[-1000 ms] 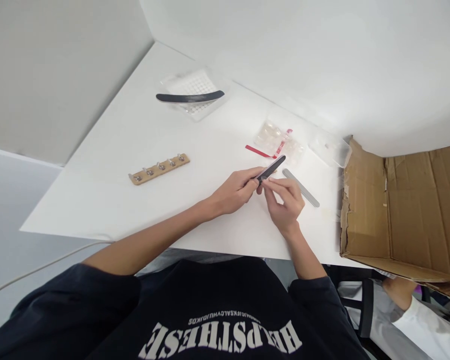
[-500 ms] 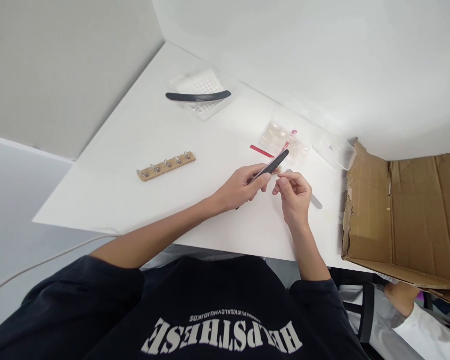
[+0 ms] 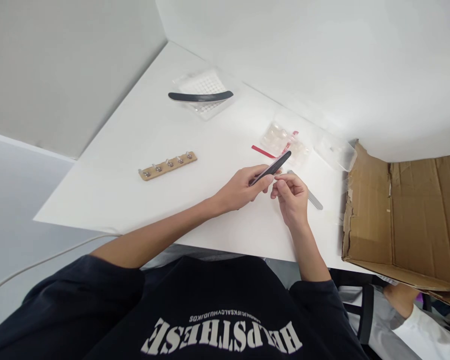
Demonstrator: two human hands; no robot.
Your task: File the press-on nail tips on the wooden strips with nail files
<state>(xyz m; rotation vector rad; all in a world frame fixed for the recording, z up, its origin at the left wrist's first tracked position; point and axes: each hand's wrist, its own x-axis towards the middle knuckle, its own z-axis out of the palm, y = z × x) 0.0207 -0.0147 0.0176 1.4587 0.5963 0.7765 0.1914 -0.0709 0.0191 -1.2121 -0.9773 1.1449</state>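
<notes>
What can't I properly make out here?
All in the head view:
1. The gripped stretch of the black file: hidden by the left fingers.
2. Whatever the right fingers may pinch: too small, and covered by those fingers.
3. The rest of the cardboard box: cut off by the picture's right edge.
4. Any print on the red label: too small to read.

A torn-edged, open cardboard box (image 3: 427, 205) is seen at the right of the white table (image 3: 101, 195), which is backed by a pale wall (image 3: 303, 55). Below the box, a black chair (image 3: 366, 310) and another person (image 3: 422, 327) are partly hidden.
</notes>
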